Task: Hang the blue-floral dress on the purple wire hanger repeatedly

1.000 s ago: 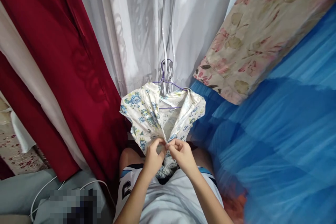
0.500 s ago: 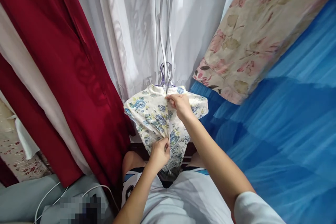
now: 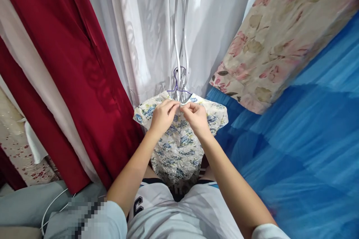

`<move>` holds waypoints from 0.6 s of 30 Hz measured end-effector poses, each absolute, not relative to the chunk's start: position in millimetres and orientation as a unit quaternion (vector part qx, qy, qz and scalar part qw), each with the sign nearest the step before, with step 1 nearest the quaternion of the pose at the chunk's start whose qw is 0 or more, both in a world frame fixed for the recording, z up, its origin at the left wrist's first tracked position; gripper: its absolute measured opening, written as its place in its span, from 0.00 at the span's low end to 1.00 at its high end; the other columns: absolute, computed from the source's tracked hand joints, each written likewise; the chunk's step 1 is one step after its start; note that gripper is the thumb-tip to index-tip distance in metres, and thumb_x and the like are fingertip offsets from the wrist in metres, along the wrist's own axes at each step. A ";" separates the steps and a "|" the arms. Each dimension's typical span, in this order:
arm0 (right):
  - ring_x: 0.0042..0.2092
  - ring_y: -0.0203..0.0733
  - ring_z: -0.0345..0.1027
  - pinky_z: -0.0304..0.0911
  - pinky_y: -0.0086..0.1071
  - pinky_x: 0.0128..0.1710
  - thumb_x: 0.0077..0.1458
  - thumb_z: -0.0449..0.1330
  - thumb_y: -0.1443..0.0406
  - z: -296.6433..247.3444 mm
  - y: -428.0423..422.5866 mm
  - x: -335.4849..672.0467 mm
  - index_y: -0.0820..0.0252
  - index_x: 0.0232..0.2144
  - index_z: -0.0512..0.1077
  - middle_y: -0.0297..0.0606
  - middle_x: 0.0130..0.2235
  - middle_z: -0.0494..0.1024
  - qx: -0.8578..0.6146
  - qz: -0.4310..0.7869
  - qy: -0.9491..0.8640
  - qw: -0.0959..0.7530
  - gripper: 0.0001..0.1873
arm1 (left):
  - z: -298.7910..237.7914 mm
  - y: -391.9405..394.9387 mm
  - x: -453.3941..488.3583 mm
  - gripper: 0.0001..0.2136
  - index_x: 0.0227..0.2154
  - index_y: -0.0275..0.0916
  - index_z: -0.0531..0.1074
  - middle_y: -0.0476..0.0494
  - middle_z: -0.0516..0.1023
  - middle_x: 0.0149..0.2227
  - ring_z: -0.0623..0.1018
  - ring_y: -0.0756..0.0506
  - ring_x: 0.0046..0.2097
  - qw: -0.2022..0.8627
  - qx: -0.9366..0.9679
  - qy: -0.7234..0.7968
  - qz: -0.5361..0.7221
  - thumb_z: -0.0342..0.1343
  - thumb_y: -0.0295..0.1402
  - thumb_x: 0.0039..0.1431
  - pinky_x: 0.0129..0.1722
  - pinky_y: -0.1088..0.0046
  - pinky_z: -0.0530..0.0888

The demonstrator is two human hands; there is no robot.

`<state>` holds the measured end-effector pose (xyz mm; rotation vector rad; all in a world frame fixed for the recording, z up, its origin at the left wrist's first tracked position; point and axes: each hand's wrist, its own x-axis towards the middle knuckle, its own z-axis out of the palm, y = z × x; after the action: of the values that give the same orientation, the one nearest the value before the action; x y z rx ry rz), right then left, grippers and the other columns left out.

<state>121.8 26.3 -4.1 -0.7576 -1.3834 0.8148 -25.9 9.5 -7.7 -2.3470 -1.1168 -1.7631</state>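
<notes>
"Where's the blouse from where you stand?"

"Straight in front of the seated person. The flowered garment [image 3: 176, 157] hangs on a purple hanger [image 3: 176, 87], and its lower end reaches down between the thighs [image 3: 208, 174]."

"And the hands?"

"Both up near the neckline. The left hand [image 3: 163, 116] has thumb and fingers pressed together, pinching the cloth at the top of the front seam. The right hand [image 3: 195, 117] pinches just beside it, on the other side of the seam. Whether the fingertips touch I can't tell, and whatever sits between them is too small to make out."

"Tight quarters over there?"

"Fairly. The sleeve edge by the left hand comes just beside the red cloth [image 3: 92, 82]. The opposite sleeve edge lies across the blue tulle [image 3: 294, 149], from my angle."

"What about that pink-flowered drape [image 3: 263, 59]?"

"Its hem slants above that sleeve, apart from it, with a strip of blue showing between."

"Behind the hanger?"

"White curtain [image 3: 148, 44], with a pair of white strips [image 3: 177, 48] coming down to the hanger's hook. How they join I can't see."

"Any room for the elbows?"

"Both forearms angle outward, leaving an open wedge between them above the lap. Low on the left-hand side there's a grey cushion [image 3: 30, 201] with a white cable [image 3: 46, 209] looped over it."
</notes>
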 end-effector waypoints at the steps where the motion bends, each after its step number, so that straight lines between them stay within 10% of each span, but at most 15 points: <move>1: 0.19 0.29 0.47 0.40 0.28 0.20 0.48 0.62 0.61 -5.1 28.6 120.3 0.59 0.19 0.64 0.26 0.16 0.59 -0.334 0.349 -0.608 0.631 0.13 | 2.1 16.7 -24.7 0.11 0.46 0.40 0.74 0.44 0.76 0.38 0.75 0.46 0.40 0.031 -0.763 -0.350 -0.543 0.49 0.34 0.67 0.44 0.69 0.70; 9: 0.20 0.30 0.47 0.42 0.28 0.21 0.50 0.59 0.60 -33.6 49.8 115.6 0.57 0.20 0.62 0.25 0.17 0.58 -0.355 0.316 -0.621 0.623 0.13 | 17.2 46.2 -38.2 0.09 0.36 0.37 0.74 0.45 0.77 0.37 0.76 0.46 0.42 0.100 -0.711 -0.366 -0.592 0.50 0.34 0.67 0.46 0.70 0.69; 18: 0.19 0.31 0.49 0.43 0.27 0.21 0.46 0.60 0.64 -56.7 22.7 112.1 0.58 0.18 0.64 0.25 0.15 0.60 -0.367 0.360 -0.640 0.571 0.10 | -19.1 109.0 -141.8 0.07 0.31 0.35 0.68 0.52 0.69 0.25 0.71 0.53 0.29 -0.225 -0.296 -0.407 -0.834 0.51 0.32 0.63 0.37 0.76 0.68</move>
<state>112.1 22.7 -56.7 -0.8621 -1.5012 0.8435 -141.8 109.0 -19.1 -1.0941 -1.5031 -3.0781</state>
